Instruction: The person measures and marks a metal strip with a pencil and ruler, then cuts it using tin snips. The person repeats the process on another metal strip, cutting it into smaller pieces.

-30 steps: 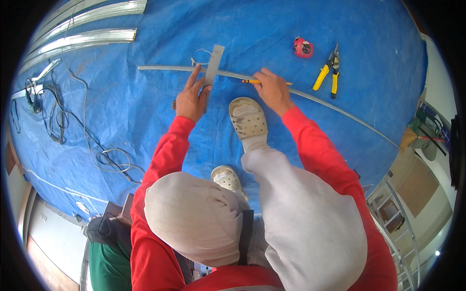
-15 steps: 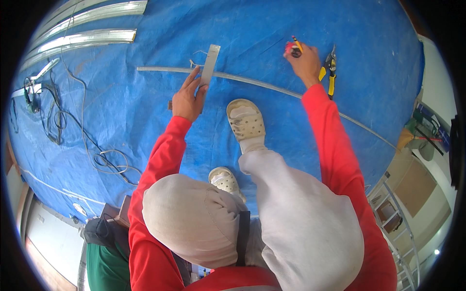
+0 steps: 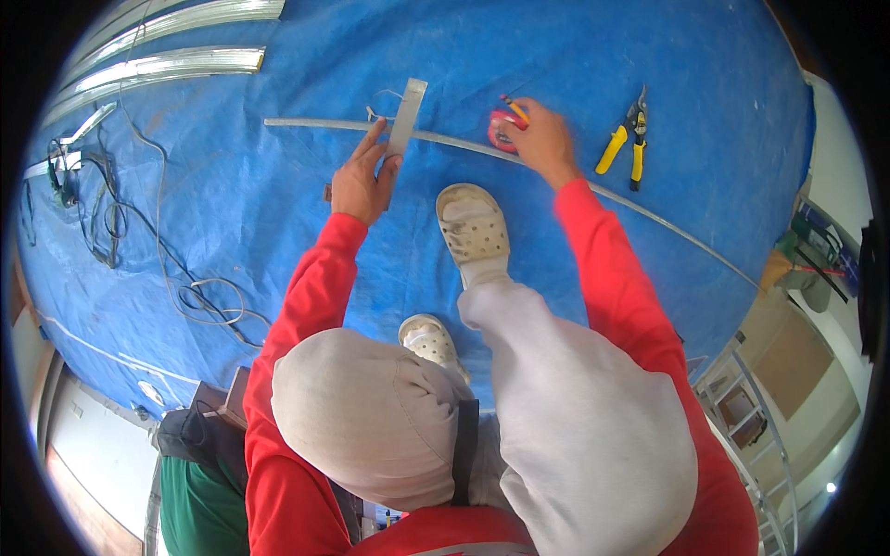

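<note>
A long thin metal strip [image 3: 468, 145] lies across the blue tarp. Over it, crossing at an angle, is a try square whose flat metal blade [image 3: 408, 116] points away from me. My left hand [image 3: 362, 185] holds this square, thumb along the blade and index finger stretched toward the strip; a brown end shows beyond the palm. My right hand [image 3: 547, 144] is closed round a red tape measure [image 3: 501, 130] and a yellow pencil [image 3: 515, 108], just above the strip. Yellow-handled snips [image 3: 628, 139] lie to the right, jaws pointing away.
Shiny metal channels [image 3: 176, 65] lie at the far left. Nearer, a grey cable [image 3: 162, 185] and dark cords [image 3: 113, 218] trail over the tarp [image 3: 278, 232]. My feet in beige clogs [image 3: 471, 222] stand near the strip. A ladder [image 3: 751, 417] is at the lower right.
My right hand has moved left and slightly nearer with the tape measure and pencil, away from the snips. My left hand stays on the square.
</note>
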`<act>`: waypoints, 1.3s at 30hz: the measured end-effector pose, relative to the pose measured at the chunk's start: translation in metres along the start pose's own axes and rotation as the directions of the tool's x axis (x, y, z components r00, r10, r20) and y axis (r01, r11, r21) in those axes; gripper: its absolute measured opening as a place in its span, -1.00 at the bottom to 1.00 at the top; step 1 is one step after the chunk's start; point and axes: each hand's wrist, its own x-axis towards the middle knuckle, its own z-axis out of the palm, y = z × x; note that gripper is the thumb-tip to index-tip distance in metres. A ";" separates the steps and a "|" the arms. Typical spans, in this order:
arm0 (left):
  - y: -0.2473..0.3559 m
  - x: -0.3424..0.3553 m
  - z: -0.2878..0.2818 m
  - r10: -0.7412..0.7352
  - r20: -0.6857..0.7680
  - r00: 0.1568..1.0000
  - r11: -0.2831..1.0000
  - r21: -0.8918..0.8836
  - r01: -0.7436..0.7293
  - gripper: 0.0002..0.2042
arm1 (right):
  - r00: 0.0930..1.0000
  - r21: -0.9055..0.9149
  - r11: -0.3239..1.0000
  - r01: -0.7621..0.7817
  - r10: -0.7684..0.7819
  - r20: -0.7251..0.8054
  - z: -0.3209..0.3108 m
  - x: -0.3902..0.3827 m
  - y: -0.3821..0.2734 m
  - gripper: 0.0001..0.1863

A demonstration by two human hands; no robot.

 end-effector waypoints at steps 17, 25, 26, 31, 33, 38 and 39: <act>0.001 0.002 -0.002 -0.040 0.014 0.999 0.999 -0.017 0.041 -0.72 | 0.983 0.120 0.983 0.141 -0.154 0.102 0.020 0.008 -0.001 -0.39; 0.004 0.012 -0.006 -0.019 0.001 1.000 0.999 -0.027 0.019 -0.71 | 0.975 0.052 0.980 0.194 -0.198 0.097 0.020 0.006 -0.001 -0.33; 0.005 0.012 -0.007 -0.036 0.009 0.999 0.999 -0.038 0.036 -0.70 | 0.978 0.055 0.982 0.183 -0.187 0.090 0.020 0.007 -0.001 -0.33; 0.007 0.012 -0.008 -0.071 0.000 0.997 0.995 -0.073 0.071 -0.70 | 0.986 0.088 0.986 0.140 -0.148 0.080 0.017 0.005 -0.004 -0.32; 0.008 0.011 -0.007 -0.097 -0.030 0.995 0.990 -0.106 0.093 -0.70 | 0.987 0.085 0.988 0.130 -0.137 0.084 0.015 0.004 -0.005 -0.33; 0.005 0.007 -0.013 -0.045 -0.122 0.991 0.998 -0.059 0.038 -0.71 | 0.991 0.093 0.987 0.131 -0.127 -0.041 0.014 -0.001 -0.013 -0.41; 0.006 0.004 -0.014 -0.068 -0.103 0.992 0.998 -0.014 0.066 -0.70 | 0.986 0.079 0.986 0.144 -0.136 -0.098 0.013 -0.002 -0.015 -0.45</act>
